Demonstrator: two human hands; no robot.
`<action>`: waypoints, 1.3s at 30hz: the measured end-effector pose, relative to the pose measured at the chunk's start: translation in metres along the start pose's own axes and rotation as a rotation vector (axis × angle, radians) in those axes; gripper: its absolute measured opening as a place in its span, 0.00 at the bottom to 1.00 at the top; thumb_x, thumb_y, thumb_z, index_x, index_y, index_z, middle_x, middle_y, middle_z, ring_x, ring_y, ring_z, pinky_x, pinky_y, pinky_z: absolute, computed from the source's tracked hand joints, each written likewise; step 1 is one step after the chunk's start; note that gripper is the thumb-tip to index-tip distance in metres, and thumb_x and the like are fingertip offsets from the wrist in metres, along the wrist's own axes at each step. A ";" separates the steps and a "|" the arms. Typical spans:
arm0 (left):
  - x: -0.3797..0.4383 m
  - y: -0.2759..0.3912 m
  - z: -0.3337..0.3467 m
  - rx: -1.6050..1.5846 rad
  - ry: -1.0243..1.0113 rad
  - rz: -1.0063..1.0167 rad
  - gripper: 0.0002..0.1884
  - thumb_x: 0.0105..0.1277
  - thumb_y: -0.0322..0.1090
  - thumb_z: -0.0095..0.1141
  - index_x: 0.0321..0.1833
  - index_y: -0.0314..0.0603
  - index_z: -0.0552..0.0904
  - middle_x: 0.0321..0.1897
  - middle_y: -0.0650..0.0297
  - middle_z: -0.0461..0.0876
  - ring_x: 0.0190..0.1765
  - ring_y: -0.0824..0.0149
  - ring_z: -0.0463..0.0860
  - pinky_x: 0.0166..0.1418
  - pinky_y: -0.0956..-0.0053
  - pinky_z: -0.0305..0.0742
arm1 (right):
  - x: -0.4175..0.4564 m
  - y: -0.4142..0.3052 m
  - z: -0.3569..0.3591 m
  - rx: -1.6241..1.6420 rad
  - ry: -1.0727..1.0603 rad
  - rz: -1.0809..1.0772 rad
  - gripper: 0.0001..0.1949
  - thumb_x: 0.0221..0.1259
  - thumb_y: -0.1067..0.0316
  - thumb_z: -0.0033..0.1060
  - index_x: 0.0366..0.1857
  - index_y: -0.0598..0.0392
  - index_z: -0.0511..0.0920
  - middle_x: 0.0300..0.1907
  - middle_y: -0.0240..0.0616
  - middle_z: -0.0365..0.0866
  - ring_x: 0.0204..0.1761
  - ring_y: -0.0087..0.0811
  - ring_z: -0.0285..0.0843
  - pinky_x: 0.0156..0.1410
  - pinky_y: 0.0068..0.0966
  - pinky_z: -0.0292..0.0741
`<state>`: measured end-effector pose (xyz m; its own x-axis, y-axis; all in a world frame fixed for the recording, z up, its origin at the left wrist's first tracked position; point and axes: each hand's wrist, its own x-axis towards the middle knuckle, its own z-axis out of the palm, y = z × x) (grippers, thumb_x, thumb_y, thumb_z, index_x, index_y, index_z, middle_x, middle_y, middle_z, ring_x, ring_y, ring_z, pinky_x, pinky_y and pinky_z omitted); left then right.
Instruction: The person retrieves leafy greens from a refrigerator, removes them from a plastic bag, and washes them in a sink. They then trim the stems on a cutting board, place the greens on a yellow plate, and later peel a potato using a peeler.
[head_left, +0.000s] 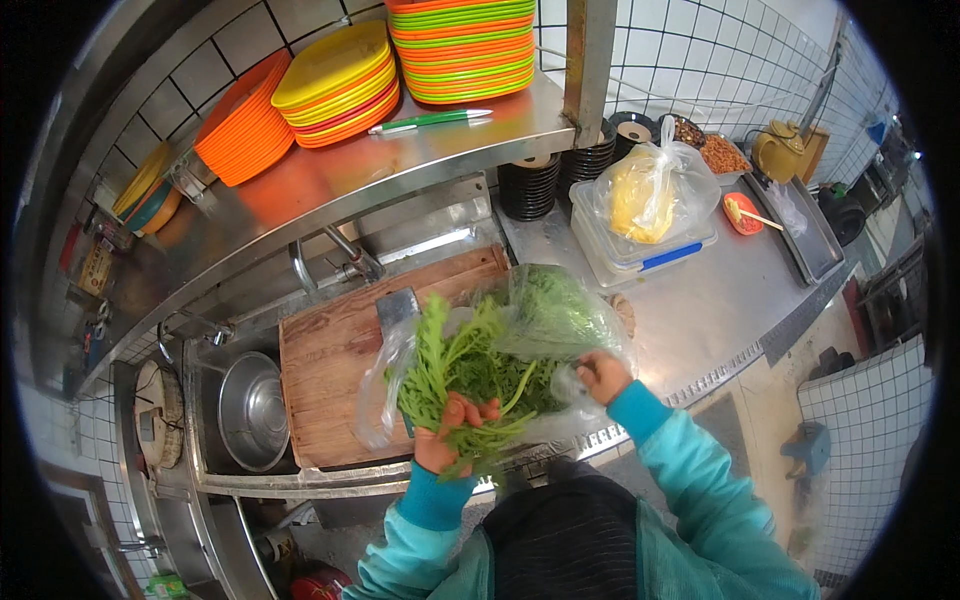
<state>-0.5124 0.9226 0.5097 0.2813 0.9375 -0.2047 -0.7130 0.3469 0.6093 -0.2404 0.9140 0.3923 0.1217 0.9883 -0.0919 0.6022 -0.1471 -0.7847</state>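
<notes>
My left hand (448, 435) grips a bunch of leafy greens (431, 360), whose pale stems point toward my right hand. My right hand (604, 377), its fingers curled, is on the edge of a clear plastic bag (559, 322) with more greens inside. The bag spreads over the right end of a wooden cutting board (330, 375) and onto the steel counter. Under and behind the bunch, a cleaver's dark blade (398, 309) lies on the board, partly covered by plastic.
A metal bowl (253, 411) stands in the sink left of the board, near a faucet (358, 256). Stacked plates (461, 56) sit on the steel shelf above. A lidded plastic box (637, 255) bears a knotted bag (645, 199); a tray (806, 232) lies farther right.
</notes>
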 end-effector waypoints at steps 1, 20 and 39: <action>0.003 0.001 -0.005 -0.044 -0.091 0.026 0.05 0.66 0.32 0.53 0.35 0.40 0.74 0.23 0.61 0.74 0.34 0.59 0.78 0.57 0.53 0.71 | 0.007 0.012 -0.003 -0.084 0.041 -0.001 0.15 0.57 0.67 0.59 0.46 0.62 0.75 0.39 0.57 0.78 0.43 0.54 0.77 0.50 0.40 0.73; 0.034 0.013 0.047 0.255 0.135 0.090 0.17 0.67 0.36 0.53 0.54 0.34 0.71 0.26 0.61 0.73 0.29 0.66 0.75 0.43 0.66 0.75 | 0.136 0.063 0.022 -0.703 -0.083 0.016 0.24 0.46 0.64 0.62 0.53 0.43 0.78 0.56 0.47 0.74 0.61 0.44 0.69 0.63 0.37 0.71; 0.054 0.017 0.072 0.185 0.095 0.154 0.11 0.65 0.31 0.57 0.46 0.31 0.77 0.34 0.61 0.78 0.32 0.68 0.78 0.33 0.74 0.75 | 0.158 0.056 -0.020 -0.811 0.082 -0.194 0.16 0.52 0.68 0.55 0.47 0.56 0.78 0.49 0.50 0.78 0.54 0.49 0.74 0.60 0.39 0.71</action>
<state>-0.4633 0.9774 0.5642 0.1112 0.9801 -0.1643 -0.6105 0.1978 0.7669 -0.1715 1.0616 0.3463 -0.0046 0.9976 0.0694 0.9954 0.0112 -0.0951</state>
